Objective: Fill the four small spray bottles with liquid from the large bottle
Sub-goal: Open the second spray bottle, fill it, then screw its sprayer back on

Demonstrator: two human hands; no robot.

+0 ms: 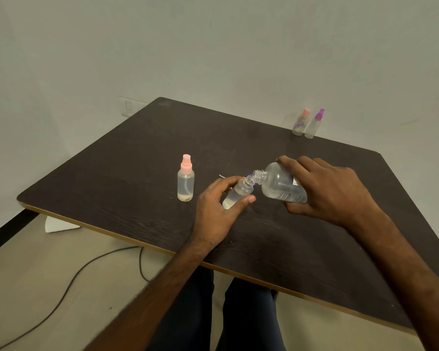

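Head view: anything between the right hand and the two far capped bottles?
Only bare dark wooden table separates the right hand from the far pink-capped clear bottle and purple-capped clear bottle, in head view.

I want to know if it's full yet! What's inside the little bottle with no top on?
Clear liquid sits in the lower end of the small open bottle. The left hand grips it, and its thumb hides the exact level.

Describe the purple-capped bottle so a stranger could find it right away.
Go to the far edge of the dark table, where two small bottles stand side by side. Take the right-hand one, the purple-capped bottle; its neighbour wears a pink cap.
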